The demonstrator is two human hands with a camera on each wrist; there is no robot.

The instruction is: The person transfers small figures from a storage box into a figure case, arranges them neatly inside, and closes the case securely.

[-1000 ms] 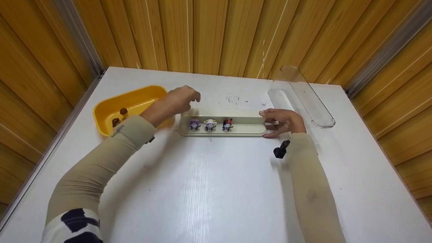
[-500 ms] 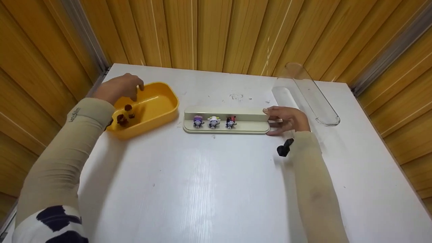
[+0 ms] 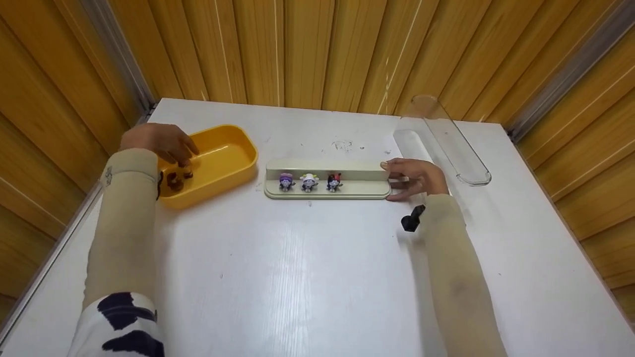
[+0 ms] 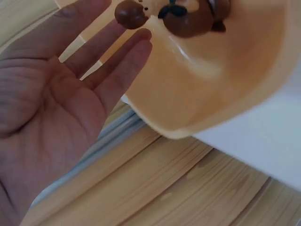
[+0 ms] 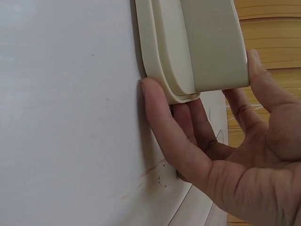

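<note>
My left hand point(image 3: 158, 141) reaches into the yellow bin point(image 3: 218, 186) at the left. Two small brown figurines lie there, one point(image 3: 174, 181) at the near left side and one point(image 3: 188, 171) below the fingertips. In the left wrist view the fingers point(image 4: 124, 68) are fairly straight, with their tips right at a round brown head point(image 4: 130, 14). My right hand point(image 3: 416, 176) grips the right end of a cream display stand point(image 3: 364, 189), thumb at its raised back ledge. Three small figurines stand on it: purple-hatted point(image 3: 286, 182), white-hatted point(image 3: 308, 182) and red-and-black-hatted point(image 3: 334, 182).
A long clear plastic cover point(image 3: 454, 144) lies at the back right of the white table point(image 3: 297, 277). The black wrist mount point(image 3: 412, 218) sticks out beside the right sleeve. Wood-panelled walls point(image 3: 307, 54) border the table behind and at both sides.
My left hand has moved left from beside the stand, passed over the yellow bin, and lowered to the figurines inside. The right hand stays on the stand's end.
</note>
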